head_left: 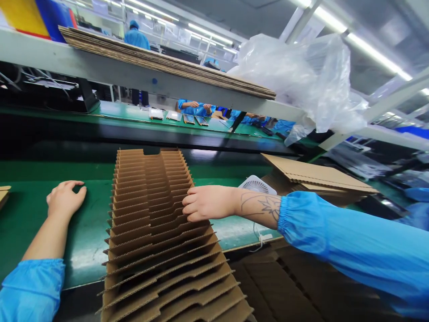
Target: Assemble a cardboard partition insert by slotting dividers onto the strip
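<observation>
A long cardboard divider [157, 197] with many slotted cross pieces runs from the green bench towards me, its near end past the bench edge. My right hand [204, 203] is at its right side, fingers curled over the long side strip and the ends of the cross pieces. The fingertips are partly hidden among the slots. My left hand [66, 197] is to the left of the divider, apart from it, low over the green bench surface [87, 223]. Its thumb and fingers are spread, with nothing held. Both forearms wear blue sleeves.
A small white fan [257, 184] and a stack of flat cardboard sheets [318, 174] are on the right. More sheets [167, 62] lie on the shelf above, beside clear plastic wrap [298, 76]. Dark cardboard [275, 286] is below. Across the bench, people in blue work by several small devices [188, 119].
</observation>
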Demonstrator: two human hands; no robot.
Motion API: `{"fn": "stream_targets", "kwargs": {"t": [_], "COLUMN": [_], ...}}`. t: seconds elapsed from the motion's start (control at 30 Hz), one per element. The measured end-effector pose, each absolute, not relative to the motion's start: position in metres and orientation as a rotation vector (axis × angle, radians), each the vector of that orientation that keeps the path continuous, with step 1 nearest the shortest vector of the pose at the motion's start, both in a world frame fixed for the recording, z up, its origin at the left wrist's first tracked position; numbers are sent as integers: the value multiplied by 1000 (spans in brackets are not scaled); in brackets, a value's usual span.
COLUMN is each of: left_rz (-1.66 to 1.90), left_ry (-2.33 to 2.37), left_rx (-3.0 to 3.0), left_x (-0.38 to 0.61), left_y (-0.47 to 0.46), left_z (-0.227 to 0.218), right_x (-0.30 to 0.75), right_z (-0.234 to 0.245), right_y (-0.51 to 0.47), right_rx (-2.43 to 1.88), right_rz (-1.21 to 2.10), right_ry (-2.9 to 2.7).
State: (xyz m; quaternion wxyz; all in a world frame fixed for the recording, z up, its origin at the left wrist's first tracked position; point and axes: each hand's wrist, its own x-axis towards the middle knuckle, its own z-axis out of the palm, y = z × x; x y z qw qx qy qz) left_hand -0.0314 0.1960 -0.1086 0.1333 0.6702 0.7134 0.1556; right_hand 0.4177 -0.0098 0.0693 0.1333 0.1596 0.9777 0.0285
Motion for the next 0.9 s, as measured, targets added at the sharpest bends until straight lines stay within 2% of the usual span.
{"fn": "stream_targets", "kwargs": {"t": [0.23,0.5,0.9], "left_rz": [445,452,439], "left_ry": [2099,2097,2081], "left_rx": [1919,1912,1922], "left_x": [-28,-30,-30], "left_y": [195,198,199], "left_z": [-107,-109,-106], "right_x": [408,385,357], "right_z": [57,41,65], "right_y": [-1,0,-21], "right_rx": [404,486,651], "right_rz": [-53,-4,-2], "right_ry": [2736,2537,2345]}}
